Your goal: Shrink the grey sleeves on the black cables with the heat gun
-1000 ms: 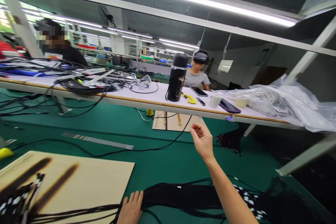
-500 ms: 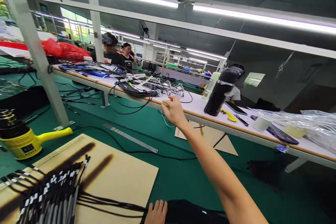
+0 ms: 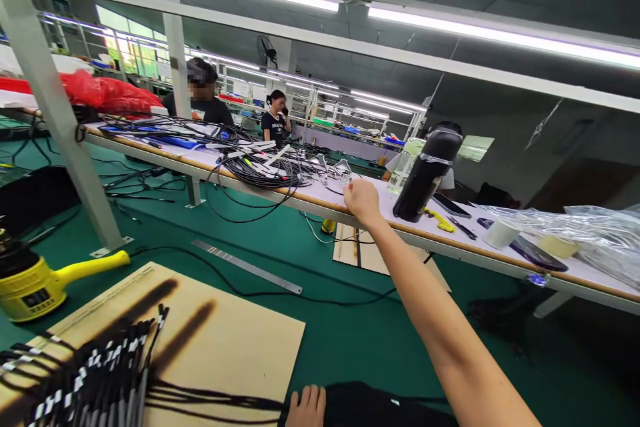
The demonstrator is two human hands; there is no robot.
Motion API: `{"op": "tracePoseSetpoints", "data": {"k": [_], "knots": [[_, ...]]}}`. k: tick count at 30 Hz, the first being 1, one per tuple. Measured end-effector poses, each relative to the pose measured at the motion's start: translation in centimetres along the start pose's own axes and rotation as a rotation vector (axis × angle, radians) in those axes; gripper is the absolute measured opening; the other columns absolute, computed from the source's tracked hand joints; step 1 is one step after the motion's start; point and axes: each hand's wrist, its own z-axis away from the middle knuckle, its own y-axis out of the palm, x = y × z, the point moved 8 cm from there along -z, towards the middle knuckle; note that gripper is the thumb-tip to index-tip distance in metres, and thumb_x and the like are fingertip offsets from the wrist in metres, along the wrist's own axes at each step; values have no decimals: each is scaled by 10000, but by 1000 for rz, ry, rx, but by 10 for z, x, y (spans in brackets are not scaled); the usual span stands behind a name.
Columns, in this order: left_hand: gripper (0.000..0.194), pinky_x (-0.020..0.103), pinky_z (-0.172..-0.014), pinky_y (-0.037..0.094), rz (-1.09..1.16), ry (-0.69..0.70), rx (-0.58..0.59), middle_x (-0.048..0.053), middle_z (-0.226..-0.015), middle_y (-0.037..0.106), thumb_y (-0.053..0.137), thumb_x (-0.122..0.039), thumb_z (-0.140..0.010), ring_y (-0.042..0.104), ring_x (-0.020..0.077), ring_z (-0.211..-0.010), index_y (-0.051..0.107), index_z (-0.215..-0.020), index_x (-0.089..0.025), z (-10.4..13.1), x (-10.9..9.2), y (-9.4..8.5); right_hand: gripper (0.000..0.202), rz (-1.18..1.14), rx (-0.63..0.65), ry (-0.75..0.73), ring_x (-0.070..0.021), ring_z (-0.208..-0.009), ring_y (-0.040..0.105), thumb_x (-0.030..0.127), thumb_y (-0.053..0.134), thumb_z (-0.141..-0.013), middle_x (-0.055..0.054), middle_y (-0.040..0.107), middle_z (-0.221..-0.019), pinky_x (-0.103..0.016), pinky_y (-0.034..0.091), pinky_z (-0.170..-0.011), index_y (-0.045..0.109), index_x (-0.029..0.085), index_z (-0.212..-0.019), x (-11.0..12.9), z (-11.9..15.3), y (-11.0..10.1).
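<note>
My right hand [image 3: 363, 201] is stretched out to the front edge of the raised shelf [image 3: 320, 202], its fingers curled closed. Clear-looking connector parts [image 3: 342, 167] and a coil of black cable [image 3: 260, 170] lie just beyond and left of it. Whatever is between its fingertips is hidden. At the bottom, my left hand [image 3: 306, 407] lies low, fingers side by side and laid over, against black fabric [image 3: 370, 407]. Thin black cables [image 3: 215, 395] run toward it from a bundle of cables with white labels [image 3: 95, 373] on a scorched board [image 3: 240, 333].
A yellow heat gun [image 3: 33, 287] stands at left. A steel ruler [image 3: 245, 267] lies on the green bench mat [image 3: 345, 330]. On the shelf are a black bottle [image 3: 427, 173], a yellow-handled tool [image 3: 441, 221], tape rolls [image 3: 500, 233] and plastic bags [image 3: 590, 233]. Two people are beyond.
My right hand has moved right along the shelf edge, and its spread fingers have closed. My left hand stays low on the black fabric. The view has shifted slightly.
</note>
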Motion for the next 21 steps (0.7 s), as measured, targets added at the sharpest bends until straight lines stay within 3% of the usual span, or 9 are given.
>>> {"op": "tracePoseSetpoints", "data": {"k": [4,6,8,10,13,16,19,21], "knots": [[473,493,-939,422,-54,45,-24,150,-1256,598,503,-297,-859,532,337,-1154,530,-1325,-224,0,-5,-4,208,-146,-208,-6,-216,-748,578,249,504,-853,-104,638,-763,-302,404,-662,637,141,-734,-22,49,-40],[505,510,-958,404,-98,15,0,160,-1267,584,542,-262,-827,516,346,-1170,526,-1328,-201,-2,-12,-12,233,-325,-342,-58,-176,-670,555,286,514,-852,-57,611,-681,-286,405,-650,606,163,-677,-32,95,-60],[515,510,-962,390,-142,-28,10,178,-1259,576,555,-199,-803,513,348,-1164,535,-1316,-159,-3,-23,-31,256,-548,-363,-45,-140,-609,528,331,528,-865,-21,592,-640,-261,406,-619,599,178,-673,-48,150,-61],[476,469,-919,410,-165,-59,25,196,-1190,596,524,-121,-799,551,328,-1098,562,-1274,-107,-5,-36,-55,253,-761,-226,61,-118,-565,503,343,557,-857,-3,581,-620,-235,396,-564,606,182,-668,-69,209,-36],[389,410,-799,433,-164,-90,92,212,-1027,623,402,-38,-828,605,306,-970,599,-1164,-46,-13,-52,-80,284,-965,105,401,-114,-541,486,397,621,-792,-7,578,-596,-228,382,-523,624,167,-627,-101,315,33],[349,390,-779,433,-163,-68,198,223,-982,615,360,-23,-835,620,306,-952,577,-1109,-22,-26,-60,-76,313,-1057,303,851,-99,-477,436,450,685,-689,-6,574,-547,-226,331,-476,632,151,-611,-125,441,91],[329,386,-791,438,-176,-48,281,237,-973,614,370,-11,-817,628,308,-961,539,-1099,0,-33,-62,-62,321,-1100,360,1159,-92,-465,431,445,734,-604,1,568,-514,-222,319,-472,603,152,-583,-123,544,115],[328,379,-805,444,-185,-31,322,242,-988,617,405,-14,-797,629,302,-973,525,-1102,2,-36,-63,-57,353,-1160,344,1372,-89,-441,438,427,779,-512,13,560,-484,-207,303,-441,576,156,-611,-112,594,123]]}}
